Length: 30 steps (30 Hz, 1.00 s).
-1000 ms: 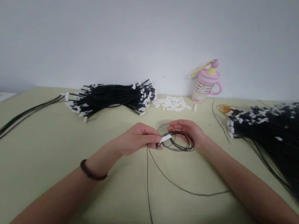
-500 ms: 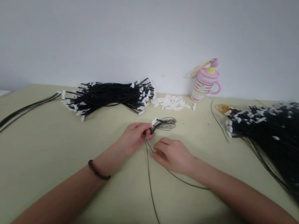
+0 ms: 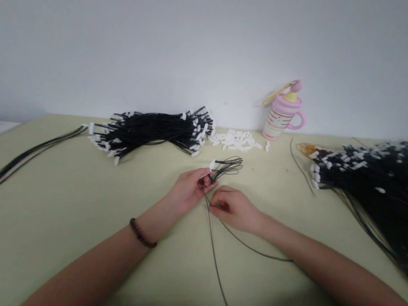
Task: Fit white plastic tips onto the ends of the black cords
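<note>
One thin black cord [image 3: 218, 268] runs from the near edge up the yellow-green table [image 3: 62, 205] to two hands set close together. The right hand [image 3: 235, 209] is closed around this cord. Just beyond, the left hand [image 3: 190, 188], with one dark bead bracelet [image 3: 142, 234] at its wrist, pinches the small coil [image 3: 227, 166] with its white tag. One big heap of black cords [image 3: 393, 186] lies right. Farther off sit one tagged bundle [image 3: 150, 130], one scatter of white clips [image 3: 236, 140] and one pink bottle [image 3: 282, 110].
</note>
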### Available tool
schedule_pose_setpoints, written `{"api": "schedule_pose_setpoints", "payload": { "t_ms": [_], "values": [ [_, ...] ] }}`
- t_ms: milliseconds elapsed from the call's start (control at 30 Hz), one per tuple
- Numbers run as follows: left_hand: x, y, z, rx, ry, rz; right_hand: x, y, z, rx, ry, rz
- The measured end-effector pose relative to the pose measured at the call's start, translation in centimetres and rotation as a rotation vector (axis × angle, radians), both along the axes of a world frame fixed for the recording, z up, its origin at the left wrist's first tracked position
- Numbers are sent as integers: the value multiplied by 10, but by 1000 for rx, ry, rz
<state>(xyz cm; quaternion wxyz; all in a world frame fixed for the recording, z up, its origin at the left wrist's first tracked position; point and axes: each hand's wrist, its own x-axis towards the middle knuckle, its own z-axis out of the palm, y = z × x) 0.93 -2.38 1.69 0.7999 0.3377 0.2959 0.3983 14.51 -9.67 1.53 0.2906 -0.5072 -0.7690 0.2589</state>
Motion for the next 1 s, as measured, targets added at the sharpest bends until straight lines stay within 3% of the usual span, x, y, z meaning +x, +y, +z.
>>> {"api": "schedule_pose_setpoints", "payload": {
  "t_ms": [200, 333, 400, 533, 633, 800, 900, 1000],
  "values": [
    [-2, 4, -2, -11, -12, 29, 10, 0, 12, -210, 83, 71],
    [-4, 8, 1, -32, -3, 54, 21, -8, 47, -413, 341, 131],
    [-4, 8, 3, -50, 1, 69, 29, -15, 70, -424, 464, 163],
    [-4, 8, 6, -78, 13, 110, 48, -31, 108, -155, 747, 264],
    [-5, 8, 6, -80, 25, 128, 66, -38, 123, 35, 858, 321],
    [-6, 5, 8, -31, 34, 103, 83, -36, 126, 297, 803, 248],
    [-5, 3, 9, 10, 49, 82, 75, -34, 122, 394, 721, 129],
    [-3, 1, 11, 36, 75, 79, 60, -33, 118, 412, 480, 6]
  ]
}}
